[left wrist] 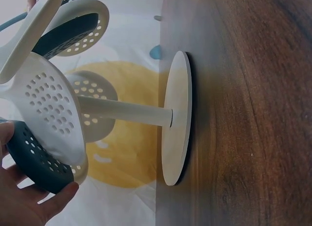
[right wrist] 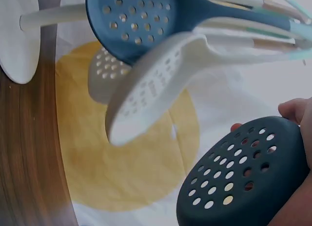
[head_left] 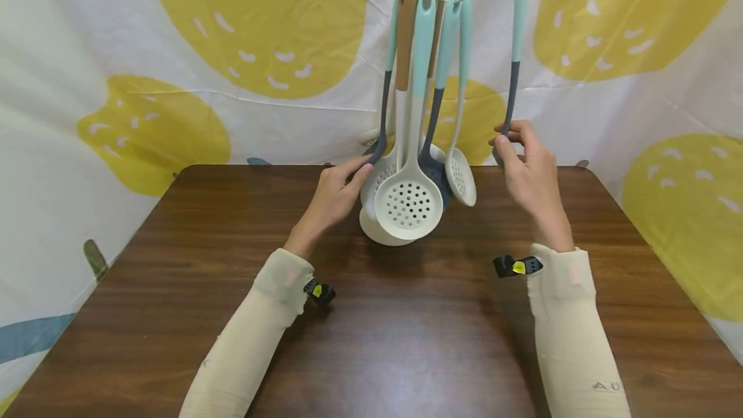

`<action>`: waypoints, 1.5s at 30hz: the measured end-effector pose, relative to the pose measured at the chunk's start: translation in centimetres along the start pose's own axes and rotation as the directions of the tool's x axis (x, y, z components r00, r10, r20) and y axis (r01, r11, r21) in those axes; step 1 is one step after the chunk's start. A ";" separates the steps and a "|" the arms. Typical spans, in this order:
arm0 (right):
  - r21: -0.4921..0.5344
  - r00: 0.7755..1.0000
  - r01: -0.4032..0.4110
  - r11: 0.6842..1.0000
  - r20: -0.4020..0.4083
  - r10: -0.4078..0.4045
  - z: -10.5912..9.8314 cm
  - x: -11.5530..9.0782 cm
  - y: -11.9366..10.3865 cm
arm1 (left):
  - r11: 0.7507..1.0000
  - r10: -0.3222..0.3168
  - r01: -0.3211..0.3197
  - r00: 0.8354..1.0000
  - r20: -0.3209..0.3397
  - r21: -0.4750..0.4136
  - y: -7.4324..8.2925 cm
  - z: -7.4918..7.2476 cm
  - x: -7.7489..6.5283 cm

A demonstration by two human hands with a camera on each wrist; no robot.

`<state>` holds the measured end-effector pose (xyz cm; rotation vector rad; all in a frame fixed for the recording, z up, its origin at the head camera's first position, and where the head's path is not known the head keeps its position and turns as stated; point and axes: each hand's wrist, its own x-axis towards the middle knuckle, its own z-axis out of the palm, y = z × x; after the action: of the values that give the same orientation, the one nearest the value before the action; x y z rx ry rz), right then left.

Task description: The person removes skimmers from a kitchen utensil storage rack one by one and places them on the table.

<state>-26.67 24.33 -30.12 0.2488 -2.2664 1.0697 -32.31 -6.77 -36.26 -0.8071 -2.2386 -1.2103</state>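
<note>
A white rotating utensil stand holds several hanging skimmers and other utensils with mint or brown handles. My left hand grips the dark perforated head of a mint-handled skimmer at the stand's left side; its handle top is up by the rack. To the right of the stand, my right hand holds a second dark skimmer by its head and lower stem, handle pointing up, apart from the rack. A white skimmer hangs at the front, with a smaller white one to its right.
The stand's round base rests on a brown wooden table, near its far edge. Behind hangs a white cloth with yellow lemon prints, close to the utensils.
</note>
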 end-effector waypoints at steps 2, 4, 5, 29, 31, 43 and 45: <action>-0.014 0.999 -0.035 0.999 -0.010 0.035 -0.4 0.0 0.1 | 1.000 -0.002 0.002 1.000 0.000 0.007 0.0 -0.1 0.0; -0.021 0.998 -0.066 0.998 -0.014 0.066 -0.9 -0.1 0.4 | 1.000 -0.002 0.002 1.000 -0.001 0.009 -0.1 -0.1 0.0; -0.027 0.997 -0.082 0.996 -0.016 0.082 -1.2 -0.2 0.6 | 1.000 -0.003 0.003 1.000 -0.001 0.008 -0.1 -0.1 0.0; -0.467 0.832 -0.470 0.749 0.049 0.553 -12.1 -3.6 9.9 | 1.000 -0.019 0.019 1.000 -0.001 0.023 0.1 -0.9 0.0; -0.494 0.812 -0.492 0.716 0.035 0.583 -12.1 -4.1 10.5 | 1.000 -0.019 0.019 1.000 0.000 0.021 0.1 -1.0 0.0; -0.593 0.731 -0.523 0.612 0.057 0.680 -11.3 -6.1 13.4 | 1.000 -0.018 0.018 1.000 0.000 0.008 0.2 -0.9 -0.1; -0.598 0.707 -0.548 0.585 0.043 0.706 -11.1 -6.2 13.8 | 1.000 -0.014 0.014 1.000 0.001 0.009 0.3 -0.9 -0.1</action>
<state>-22.42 41.15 -37.19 -0.7794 -2.9051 0.6430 -31.96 -7.42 -35.72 -0.7906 -2.2527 -1.2055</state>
